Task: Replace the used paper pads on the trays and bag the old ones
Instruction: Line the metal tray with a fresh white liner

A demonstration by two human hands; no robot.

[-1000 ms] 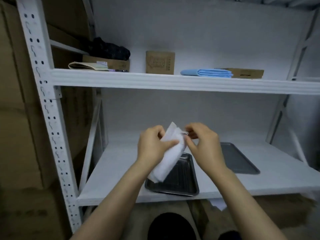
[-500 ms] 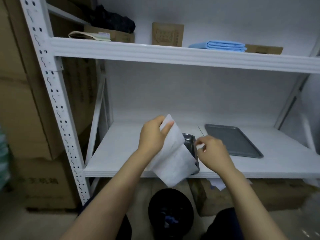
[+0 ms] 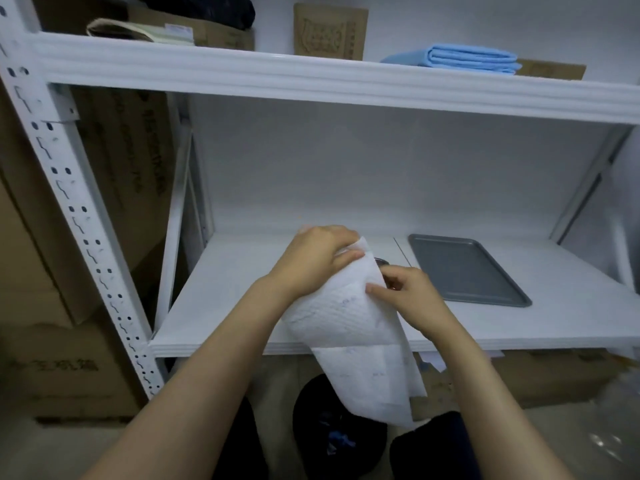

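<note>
I log the left hand (image 3: 317, 261), fingers curled tight on the top edge of the white paper pad (image 3: 360, 344). The pad hangs before the lower shelf (image 3: 225, 306), above the black bag (image 3: 332, 434). Right hand (image 3: 412, 296) is curled at the pad's right edge; pinch or touch, I cannot tell. Grey tray (image 3: 464, 271) lies on the shelf, right.

lower shelf (image 3: 242, 306): white, bore flat grey tray (image 3: 467, 271) at right
upper shelf (image 3: 311, 81): bore folded blue cloth (image 3: 464, 60), cardboard boxes (image 3: 329, 31)

The tray (image 3: 467, 268) lies on the lower shelf (image 3: 225, 299), right of the paper pad (image 3: 356, 341).
</note>
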